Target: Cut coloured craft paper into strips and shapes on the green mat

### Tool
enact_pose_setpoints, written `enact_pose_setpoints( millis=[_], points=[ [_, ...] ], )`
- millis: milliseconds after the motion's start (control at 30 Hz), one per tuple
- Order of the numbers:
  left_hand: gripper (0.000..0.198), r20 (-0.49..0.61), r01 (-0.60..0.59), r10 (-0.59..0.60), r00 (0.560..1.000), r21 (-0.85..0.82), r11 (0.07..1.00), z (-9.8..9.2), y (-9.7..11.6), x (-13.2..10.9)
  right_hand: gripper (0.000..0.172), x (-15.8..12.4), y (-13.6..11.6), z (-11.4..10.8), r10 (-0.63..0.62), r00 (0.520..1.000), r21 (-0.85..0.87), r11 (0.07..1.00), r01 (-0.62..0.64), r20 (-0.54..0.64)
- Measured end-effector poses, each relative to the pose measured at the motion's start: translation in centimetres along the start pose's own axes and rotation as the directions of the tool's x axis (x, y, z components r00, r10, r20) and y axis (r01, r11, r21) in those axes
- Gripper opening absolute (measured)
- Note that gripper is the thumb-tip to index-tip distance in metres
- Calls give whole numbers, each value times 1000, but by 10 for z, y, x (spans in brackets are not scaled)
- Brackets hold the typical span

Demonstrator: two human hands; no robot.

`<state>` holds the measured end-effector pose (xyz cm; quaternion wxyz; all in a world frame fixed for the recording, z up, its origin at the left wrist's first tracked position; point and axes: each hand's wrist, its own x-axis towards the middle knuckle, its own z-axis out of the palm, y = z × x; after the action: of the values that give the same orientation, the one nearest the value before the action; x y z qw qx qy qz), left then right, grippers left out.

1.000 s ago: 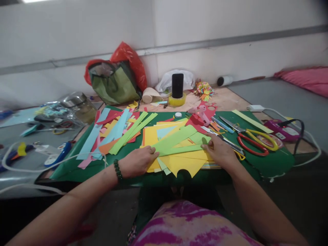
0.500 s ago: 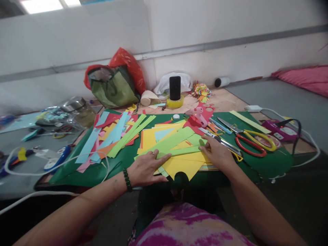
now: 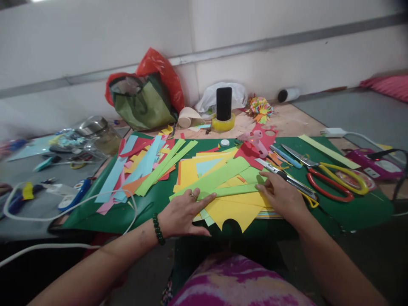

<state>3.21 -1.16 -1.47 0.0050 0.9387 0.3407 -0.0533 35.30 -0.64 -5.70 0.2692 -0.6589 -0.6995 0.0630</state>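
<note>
Across a pile of yellow paper (image 3: 229,209) lies a narrow green paper strip (image 3: 237,191), apparently folded along its length. My left hand (image 3: 186,212) rests on its left end, fingers stretched out and the thumb apart, with a ring and a dark bead bracelet showing. At the other end, my right hand (image 3: 279,193) pinches the strip between thumb and fingers. A wider green paper piece (image 3: 219,176) lies just behind it. Close to the right hand is a utility knife (image 3: 287,178) with its blade out. Scissors (image 3: 330,174) with red and yellow handles lie farther right.
Loose coloured strips (image 3: 143,165) cover the left of the green mat (image 3: 86,219). A pink glue gun (image 3: 256,142) sits behind the knife. A phone (image 3: 224,104) stands on a yellow tape roll (image 3: 223,123). A white cable (image 3: 76,196) crosses the left side; a purple power strip (image 3: 374,163) lies right.
The camera view has shifted slightly, so things on the right appear farther right. Both hands keep nearly the same place on the green strip.
</note>
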Motion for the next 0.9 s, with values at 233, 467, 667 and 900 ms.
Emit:
enact_pose_setpoints(
  millis=[233, 467, 667, 900],
  points=[
    [104, 9, 15, -15, 1000, 31, 999, 0, 4, -1, 37, -1, -2, -4, 7, 1000, -17, 1000, -7, 29],
    [100, -206, 12, -1, 979, 53, 999, 13, 7, -22, 42, -4, -1, -7, -31, 999, -3, 1000, 31, 16],
    [86, -364, 138, -121, 923, 21, 990, 26, 16, -47, 51, -5, -2, -7, -6, 1000, 13, 1000, 6, 3],
    [85, -326, 190, -182, 928, -8, 982, 35, 20, -53, 55, -4, -5, -11, 32, 999, 8, 999, -32, 3]
  ],
)
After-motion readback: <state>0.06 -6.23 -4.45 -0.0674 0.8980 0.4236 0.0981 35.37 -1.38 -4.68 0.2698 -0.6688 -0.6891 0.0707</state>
